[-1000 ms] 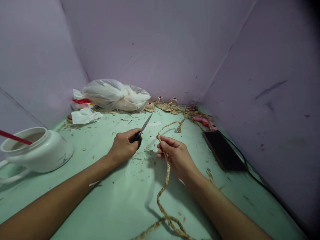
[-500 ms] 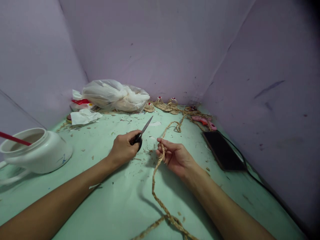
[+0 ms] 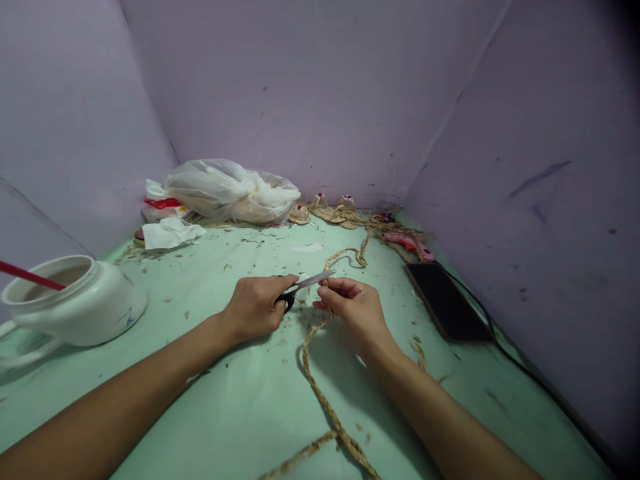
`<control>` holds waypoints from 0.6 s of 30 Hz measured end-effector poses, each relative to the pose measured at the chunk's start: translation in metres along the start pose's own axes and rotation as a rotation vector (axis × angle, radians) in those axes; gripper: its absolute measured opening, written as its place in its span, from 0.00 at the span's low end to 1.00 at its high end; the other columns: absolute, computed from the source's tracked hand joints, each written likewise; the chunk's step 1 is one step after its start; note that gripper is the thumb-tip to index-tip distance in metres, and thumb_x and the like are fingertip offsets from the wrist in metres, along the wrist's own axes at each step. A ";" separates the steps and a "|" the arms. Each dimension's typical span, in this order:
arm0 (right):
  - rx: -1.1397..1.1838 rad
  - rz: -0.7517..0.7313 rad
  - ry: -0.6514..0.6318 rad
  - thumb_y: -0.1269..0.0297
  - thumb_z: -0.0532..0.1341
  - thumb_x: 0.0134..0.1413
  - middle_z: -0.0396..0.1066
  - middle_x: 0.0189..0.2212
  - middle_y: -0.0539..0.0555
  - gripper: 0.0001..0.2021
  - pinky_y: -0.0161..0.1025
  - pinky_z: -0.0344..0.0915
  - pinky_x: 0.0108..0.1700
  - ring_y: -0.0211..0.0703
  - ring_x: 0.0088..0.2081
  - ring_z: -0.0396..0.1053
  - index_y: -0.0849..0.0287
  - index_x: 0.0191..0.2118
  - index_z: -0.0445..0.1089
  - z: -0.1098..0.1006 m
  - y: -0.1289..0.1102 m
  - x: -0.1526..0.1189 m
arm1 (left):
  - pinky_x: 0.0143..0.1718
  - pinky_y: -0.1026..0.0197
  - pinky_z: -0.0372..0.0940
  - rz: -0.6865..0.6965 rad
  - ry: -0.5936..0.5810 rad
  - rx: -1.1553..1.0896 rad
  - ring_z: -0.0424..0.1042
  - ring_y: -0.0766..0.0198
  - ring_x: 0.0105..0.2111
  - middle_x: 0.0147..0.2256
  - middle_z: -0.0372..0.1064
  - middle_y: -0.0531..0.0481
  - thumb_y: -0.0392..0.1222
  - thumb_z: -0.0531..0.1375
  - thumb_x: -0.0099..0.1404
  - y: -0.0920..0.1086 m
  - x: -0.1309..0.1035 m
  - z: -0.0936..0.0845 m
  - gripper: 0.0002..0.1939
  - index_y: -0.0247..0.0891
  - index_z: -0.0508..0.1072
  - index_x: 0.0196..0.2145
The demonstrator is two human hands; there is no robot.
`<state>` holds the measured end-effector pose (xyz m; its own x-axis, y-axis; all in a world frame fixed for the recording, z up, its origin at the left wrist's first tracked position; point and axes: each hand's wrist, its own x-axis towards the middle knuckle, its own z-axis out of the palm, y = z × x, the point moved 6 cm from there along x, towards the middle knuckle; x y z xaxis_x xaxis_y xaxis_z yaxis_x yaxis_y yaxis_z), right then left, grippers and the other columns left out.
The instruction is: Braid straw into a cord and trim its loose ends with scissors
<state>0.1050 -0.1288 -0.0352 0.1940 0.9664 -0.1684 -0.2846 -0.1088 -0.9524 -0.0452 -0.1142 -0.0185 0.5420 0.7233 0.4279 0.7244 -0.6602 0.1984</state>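
My left hand [image 3: 257, 305] is closed around the black handles of a pair of scissors [image 3: 314, 279]. The blades point right and reach the braided rope [image 3: 313, 373] just above the fingers of my right hand [image 3: 356, 308]. That hand pinches the tan rope between thumb and fingers. From the pinch, the rope runs down toward me and crosses another strand at the bottom. Its far part curls away toward the back of the table. Whether the blades are apart around the rope, I cannot tell.
At left stands a white pot [image 3: 100, 303] with a red stick in it. A tied plastic bag [image 3: 233, 193] and tissue [image 3: 173, 233] lie at the back left. Woven pieces with beads [image 3: 327, 212], a pink tool [image 3: 410, 245] and a cabled phone [image 3: 447, 303] are along the back and right.
The scissors have swung down and right, from pointing up to lying across the rope at my right fingers. My right hand has turned over more, its knuckles now upward, still pinching the rope.
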 end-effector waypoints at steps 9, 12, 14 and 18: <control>-0.095 -0.018 0.042 0.70 0.66 0.29 0.68 0.16 0.48 0.09 0.33 0.64 0.22 0.33 0.16 0.64 0.64 0.25 0.70 -0.002 -0.006 -0.002 | 0.32 0.60 0.62 0.027 -0.057 0.036 0.69 0.59 0.32 0.33 0.71 0.49 0.38 0.53 0.50 0.005 -0.001 -0.004 0.26 0.39 0.63 0.49; -0.192 -0.026 0.054 0.72 0.65 0.28 0.67 0.13 0.47 0.09 0.31 0.59 0.17 0.32 0.14 0.61 0.64 0.26 0.70 -0.002 -0.008 -0.003 | 0.30 0.58 0.62 0.093 -0.050 0.150 0.69 0.58 0.31 0.32 0.70 0.47 0.39 0.53 0.51 0.009 -0.001 -0.004 0.27 0.38 0.62 0.51; -0.246 -0.030 0.055 0.72 0.64 0.28 0.65 0.12 0.47 0.09 0.30 0.56 0.15 0.32 0.12 0.59 0.64 0.25 0.70 -0.001 -0.008 -0.004 | 0.30 0.58 0.61 0.137 -0.028 0.196 0.69 0.58 0.31 0.33 0.70 0.47 0.38 0.53 0.51 0.012 -0.001 -0.005 0.27 0.38 0.61 0.51; -0.315 -0.075 0.039 0.71 0.64 0.28 0.65 0.12 0.47 0.06 0.30 0.53 0.15 0.30 0.12 0.56 0.64 0.22 0.70 -0.001 -0.008 -0.003 | 0.28 0.57 0.61 0.180 -0.008 0.249 0.68 0.58 0.29 0.31 0.69 0.47 0.37 0.52 0.51 0.015 -0.002 -0.005 0.27 0.36 0.62 0.51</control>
<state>0.1078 -0.1309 -0.0275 0.2413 0.9654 -0.0986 0.0353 -0.1103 -0.9933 -0.0376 -0.1265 -0.0115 0.6738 0.6014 0.4292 0.6981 -0.7086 -0.1031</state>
